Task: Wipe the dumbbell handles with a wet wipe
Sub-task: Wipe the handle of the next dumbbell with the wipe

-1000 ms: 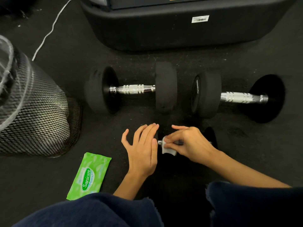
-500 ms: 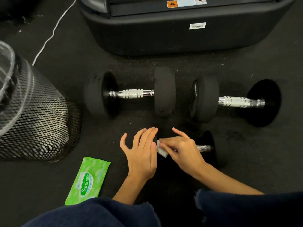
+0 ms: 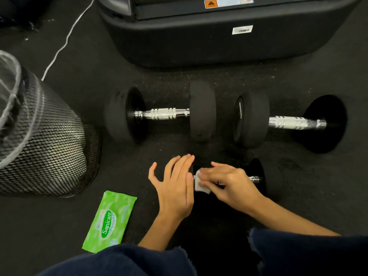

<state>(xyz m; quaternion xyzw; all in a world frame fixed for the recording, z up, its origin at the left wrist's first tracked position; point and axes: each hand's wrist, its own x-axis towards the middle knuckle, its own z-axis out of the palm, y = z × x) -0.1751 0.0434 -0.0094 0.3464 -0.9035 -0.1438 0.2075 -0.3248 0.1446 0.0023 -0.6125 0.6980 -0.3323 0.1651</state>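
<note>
Nearest, the right hand (image 3: 229, 184) pinches a white wet wipe (image 3: 200, 185) around the near dumbbell's handle (image 3: 253, 178); the left hand (image 3: 175, 188), fingers flat and spread, steadies its left end (weight hidden); a green wipe packet (image 3: 110, 221) lies left; beyond, two more dumbbells (image 3: 162, 114) (image 3: 288, 122) rest side by side.

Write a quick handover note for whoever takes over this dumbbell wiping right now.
Right hand: pinching the wet wipe on the near dumbbell's handle.
Left hand: open, flat against that dumbbell's left end, holding nothing.
Two far dumbbells lie side by side beyond; wipes pack on the floor at left.
Done: cannot tell for the far two.
Left: finish the near handle, check the others.
</note>
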